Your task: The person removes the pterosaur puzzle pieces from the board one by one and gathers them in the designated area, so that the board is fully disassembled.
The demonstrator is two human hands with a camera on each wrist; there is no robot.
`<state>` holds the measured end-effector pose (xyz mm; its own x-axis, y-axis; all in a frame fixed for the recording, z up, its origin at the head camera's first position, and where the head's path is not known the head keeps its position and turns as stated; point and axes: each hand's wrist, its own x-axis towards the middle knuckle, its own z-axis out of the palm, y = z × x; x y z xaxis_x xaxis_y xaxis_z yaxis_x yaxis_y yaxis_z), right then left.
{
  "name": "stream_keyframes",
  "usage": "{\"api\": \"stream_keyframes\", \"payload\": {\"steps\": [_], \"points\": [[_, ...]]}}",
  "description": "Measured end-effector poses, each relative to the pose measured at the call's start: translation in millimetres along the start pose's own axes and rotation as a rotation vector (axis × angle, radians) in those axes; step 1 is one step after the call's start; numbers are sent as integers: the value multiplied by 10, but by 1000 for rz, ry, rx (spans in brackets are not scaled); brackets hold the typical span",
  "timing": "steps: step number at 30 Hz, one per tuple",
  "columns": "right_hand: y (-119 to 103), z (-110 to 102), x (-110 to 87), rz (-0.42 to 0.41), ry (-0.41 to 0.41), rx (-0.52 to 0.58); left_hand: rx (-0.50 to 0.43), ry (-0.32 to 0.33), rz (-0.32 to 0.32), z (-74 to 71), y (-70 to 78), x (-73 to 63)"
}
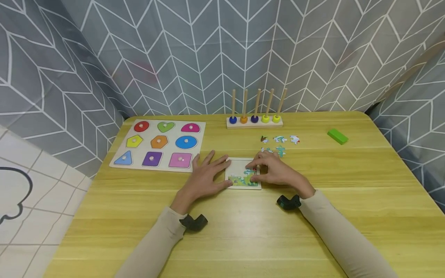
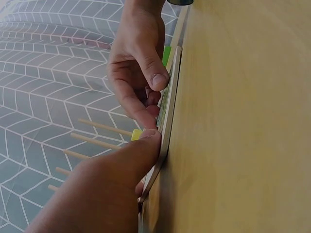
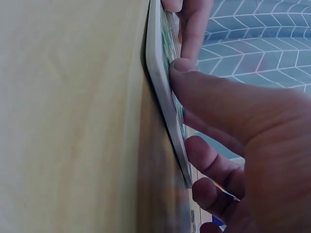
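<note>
A small square jigsaw tray [image 1: 238,163] lies on the table in front of the person. Its lower part holds joined green and blue pieces [image 1: 240,180]; the upper left shows bare white. The left hand [image 1: 207,175] lies spread at the tray's left side, thumb and index fingertip at its edge. At the tray's right side, the right hand [image 1: 273,168] pinches a puzzle piece [image 1: 247,171] between thumb and index finger, low over the pieces. In the right wrist view, the thumb [image 3: 209,92] presses down at the picture surface. The hand partly hides that piece.
Several loose puzzle pieces [image 1: 279,139] lie beyond the right hand. A shape board [image 1: 163,154] with knobbed shapes is at the left. A peg stand [image 1: 255,124] with coloured beads stands at the back. A green block [image 1: 337,136] lies at the right.
</note>
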<state>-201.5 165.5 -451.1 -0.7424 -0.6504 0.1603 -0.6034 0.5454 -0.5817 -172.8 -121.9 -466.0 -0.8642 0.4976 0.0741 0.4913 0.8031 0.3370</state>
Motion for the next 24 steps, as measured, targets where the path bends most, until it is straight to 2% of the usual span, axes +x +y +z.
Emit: {"api": "stream_keyframes", "payload": {"steps": [24], "points": [[-18, -36, -7, 25, -53, 89, -8, -6, -3, 7, -3, 11]]}}
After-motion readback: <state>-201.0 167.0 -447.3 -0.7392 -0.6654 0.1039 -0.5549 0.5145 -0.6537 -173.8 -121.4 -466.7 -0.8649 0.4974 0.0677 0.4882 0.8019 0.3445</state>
